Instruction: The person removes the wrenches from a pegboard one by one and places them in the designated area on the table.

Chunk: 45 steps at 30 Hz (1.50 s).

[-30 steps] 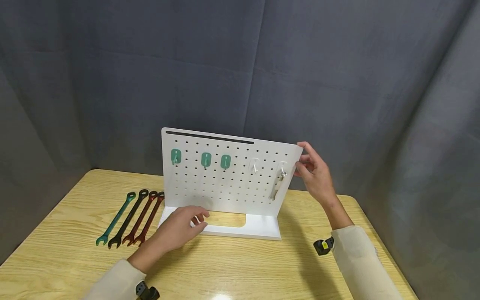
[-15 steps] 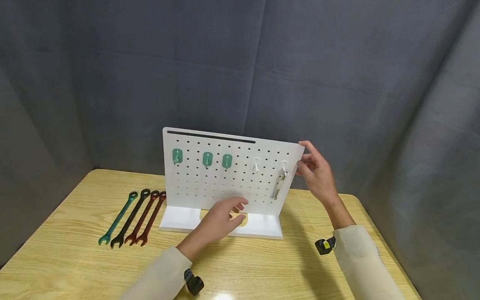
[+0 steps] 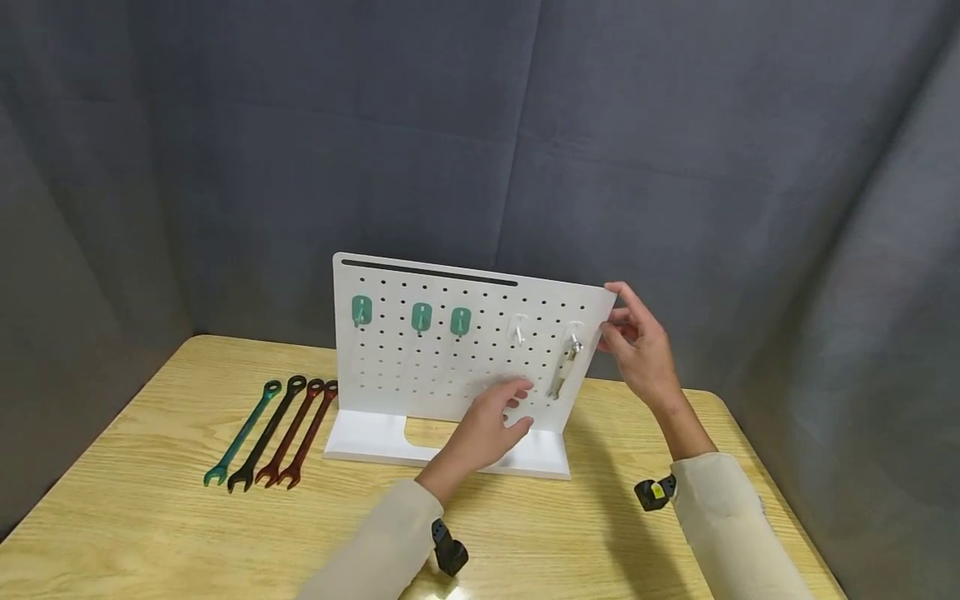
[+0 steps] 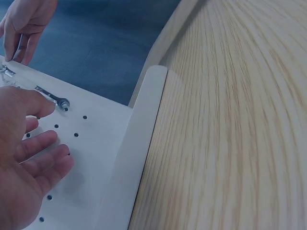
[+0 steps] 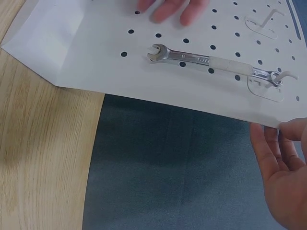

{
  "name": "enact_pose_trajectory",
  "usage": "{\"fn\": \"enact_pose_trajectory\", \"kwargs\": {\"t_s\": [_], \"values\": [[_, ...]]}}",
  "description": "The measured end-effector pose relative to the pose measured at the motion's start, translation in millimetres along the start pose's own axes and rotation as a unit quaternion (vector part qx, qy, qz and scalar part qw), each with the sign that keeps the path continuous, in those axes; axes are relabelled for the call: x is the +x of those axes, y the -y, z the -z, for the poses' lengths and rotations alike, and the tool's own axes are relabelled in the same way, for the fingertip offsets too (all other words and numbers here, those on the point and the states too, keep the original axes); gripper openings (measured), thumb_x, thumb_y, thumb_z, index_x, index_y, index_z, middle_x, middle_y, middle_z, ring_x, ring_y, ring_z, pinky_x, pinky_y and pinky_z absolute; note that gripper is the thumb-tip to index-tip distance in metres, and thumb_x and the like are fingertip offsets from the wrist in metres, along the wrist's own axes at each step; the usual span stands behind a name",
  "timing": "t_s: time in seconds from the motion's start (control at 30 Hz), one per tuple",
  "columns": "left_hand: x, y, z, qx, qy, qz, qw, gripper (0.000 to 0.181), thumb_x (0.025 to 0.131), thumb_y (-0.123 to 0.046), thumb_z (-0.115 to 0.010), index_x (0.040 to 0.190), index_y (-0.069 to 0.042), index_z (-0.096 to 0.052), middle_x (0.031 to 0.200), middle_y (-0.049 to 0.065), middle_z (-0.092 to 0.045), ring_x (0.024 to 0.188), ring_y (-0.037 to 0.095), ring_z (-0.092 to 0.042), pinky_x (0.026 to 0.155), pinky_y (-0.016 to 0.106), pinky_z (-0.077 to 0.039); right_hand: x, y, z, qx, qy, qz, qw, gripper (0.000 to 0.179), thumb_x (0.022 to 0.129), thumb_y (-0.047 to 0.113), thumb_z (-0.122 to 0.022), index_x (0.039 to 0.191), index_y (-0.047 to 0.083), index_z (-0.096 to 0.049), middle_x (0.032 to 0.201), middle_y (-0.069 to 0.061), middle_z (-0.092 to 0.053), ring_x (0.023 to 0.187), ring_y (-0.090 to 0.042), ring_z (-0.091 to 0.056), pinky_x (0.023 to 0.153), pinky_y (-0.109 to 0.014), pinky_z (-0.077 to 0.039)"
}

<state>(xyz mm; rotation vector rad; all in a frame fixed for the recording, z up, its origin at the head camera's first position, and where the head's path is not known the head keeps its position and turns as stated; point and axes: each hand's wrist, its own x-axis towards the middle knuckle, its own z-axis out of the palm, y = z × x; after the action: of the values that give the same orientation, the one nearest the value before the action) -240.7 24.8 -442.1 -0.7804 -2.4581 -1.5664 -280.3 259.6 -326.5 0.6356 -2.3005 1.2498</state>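
A white pegboard (image 3: 450, 375) stands upright on its white base on the table. My right hand (image 3: 641, 350) pinches its right edge near the top corner, thumb in front; in the right wrist view the other fingers reach behind the edge. A small silver combination wrench (image 5: 230, 66), pale wrapping round its middle, hangs by its ring end from a clear hook near that edge. My left hand (image 3: 483, 429) hovers before the board's lower right part, fingers loosely bent, thumb apart, holding nothing. The left wrist view shows it close to the wrench (image 4: 53, 98).
Left of the board lie a green wrench (image 3: 242, 433), a black wrench (image 3: 266, 433) and two dark red wrenches (image 3: 290, 433), side by side. Three green hooks (image 3: 422, 317) and another clear hook (image 3: 517, 330) are on the board. A grey curtain (image 3: 375, 150) surrounds the wooden table (image 3: 150, 500).
My left hand has moved right along the front of the board, from its lower left towards the silver wrench. My right hand stays on the edge. The whole head view has shifted slightly.
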Motion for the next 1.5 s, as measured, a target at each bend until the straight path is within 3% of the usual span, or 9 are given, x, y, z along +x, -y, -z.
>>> {"fn": "enact_pose_trajectory", "kwargs": {"t_s": [0.27, 0.53, 0.7, 0.8, 0.93, 1.13, 1.23, 1.3, 1.5], "values": [[15.0, -10.9, -10.5, -0.077, -0.015, 0.012, 0.9968, 0.048, 0.097, -0.004, -0.070, 0.142, -0.005, -0.056, 0.125, 0.012, -0.065, 0.114, 0.028, -0.064, 0.094, 0.041, -0.055, -0.3, 0.4, 1.6, 0.000, 0.001, -0.008, 1.0000, 0.055, 0.101, -0.008, -0.059, 0.150, 0.015, -0.049, 0.106, -0.018, -0.065, 0.089, -0.031, -0.067, 0.075, -0.021, -0.058], [31.4, -19.0, -25.1, -0.161, -0.009, 0.031, 0.9864, 0.041, 0.097, -0.004, -0.068, 0.137, -0.006, -0.060, 0.124, 0.009, -0.065, 0.117, 0.025, -0.063, 0.097, 0.030, -0.052, -0.6, -1.4, 2.0, 0.005, -0.001, -0.005, 1.0000, 0.055, 0.101, -0.008, -0.058, 0.150, 0.016, -0.050, 0.106, -0.018, -0.066, 0.091, -0.032, -0.068, 0.076, -0.021, -0.059], [34.7, -23.7, -31.0, -0.161, -0.005, 0.036, 0.9862, 0.040, 0.099, -0.004, -0.066, 0.138, -0.007, -0.060, 0.125, 0.009, -0.065, 0.117, 0.024, -0.063, 0.096, 0.030, -0.053, 0.1, -2.3, 0.3, 0.009, 0.001, -0.001, 1.0000, 0.054, 0.101, -0.007, -0.059, 0.150, 0.014, -0.049, 0.106, -0.018, -0.066, 0.091, -0.031, -0.069, 0.078, -0.031, -0.061], [36.2, -24.6, -32.5, -0.165, -0.005, 0.035, 0.9857, 0.037, 0.098, -0.003, -0.066, 0.135, -0.004, -0.061, 0.120, 0.011, -0.066, 0.113, 0.024, -0.065, 0.095, 0.029, -0.053, 0.1, -2.3, -0.4, 0.007, 0.000, -0.001, 1.0000, 0.055, 0.101, -0.007, -0.059, 0.150, 0.014, -0.049, 0.106, -0.018, -0.066, 0.091, -0.031, -0.069, 0.078, -0.030, -0.061], [36.5, -25.9, -32.2, -0.164, -0.012, 0.035, 0.9858, 0.027, 0.097, -0.001, -0.066, 0.124, -0.001, -0.064, 0.107, 0.009, -0.067, 0.101, 0.021, -0.066, 0.089, 0.027, -0.054, 0.0, -2.6, -0.6, 0.006, 0.000, -0.002, 1.0000, 0.056, 0.101, -0.008, -0.059, 0.150, 0.017, -0.049, 0.106, -0.018, -0.066, 0.091, -0.031, -0.068, 0.077, -0.026, -0.060], [34.7, -26.6, -32.3, -0.189, 0.000, 0.047, 0.9808, 0.011, 0.100, -0.003, -0.065, 0.111, -0.002, -0.064, 0.101, 0.003, -0.066, 0.090, 0.015, -0.067, 0.077, 0.026, -0.058, -0.5, -2.1, 0.4, -0.004, -0.004, -0.003, 1.0000, 0.058, 0.101, -0.007, -0.059, 0.150, 0.021, -0.050, 0.106, -0.017, -0.066, 0.091, -0.029, -0.068, 0.079, -0.036, -0.061], [33.6, -25.9, -33.7, -0.199, 0.003, 0.055, 0.9784, 0.010, 0.102, -0.006, -0.064, 0.111, -0.002, -0.065, 0.098, 0.001, -0.065, 0.088, 0.018, -0.069, 0.073, 0.027, -0.059, -0.6, -2.5, 0.4, -0.003, -0.003, -0.001, 1.0000, 0.058, 0.101, -0.007, -0.059, 0.151, 0.021, -0.050, 0.106, -0.017, -0.066, 0.091, -0.030, -0.068, 0.079, -0.033, -0.061], [32.8, -26.1, -34.0, -0.189, 0.001, 0.051, 0.9807, 0.011, 0.102, -0.009, -0.064, 0.110, -0.002, -0.066, 0.097, 0.000, -0.066, 0.090, 0.020, -0.070, 0.074, 0.026, -0.057, -0.4, -2.8, 0.3, -0.002, -0.003, -0.001, 1.0000, 0.058, 0.101, -0.007, -0.059, 0.150, 0.020, -0.049, 0.105, -0.017, -0.066, 0.091, -0.030, -0.068, 0.078, -0.030, -0.061], [30.5, -28.7, -31.5, -0.174, 0.002, 0.035, 0.9842, 0.012, 0.104, -0.012, -0.063, 0.108, -0.001, -0.067, 0.097, -0.001, -0.068, 0.088, 0.014, -0.068, 0.074, 0.024, -0.055, -0.2, -1.5, -0.2, 0.003, -0.002, -0.001, 1.0000, 0.057, 0.100, -0.008, -0.059, 0.150, 0.017, -0.049, 0.106, -0.018, -0.066, 0.091, -0.031, -0.068, 0.077, -0.027, -0.060]]}}
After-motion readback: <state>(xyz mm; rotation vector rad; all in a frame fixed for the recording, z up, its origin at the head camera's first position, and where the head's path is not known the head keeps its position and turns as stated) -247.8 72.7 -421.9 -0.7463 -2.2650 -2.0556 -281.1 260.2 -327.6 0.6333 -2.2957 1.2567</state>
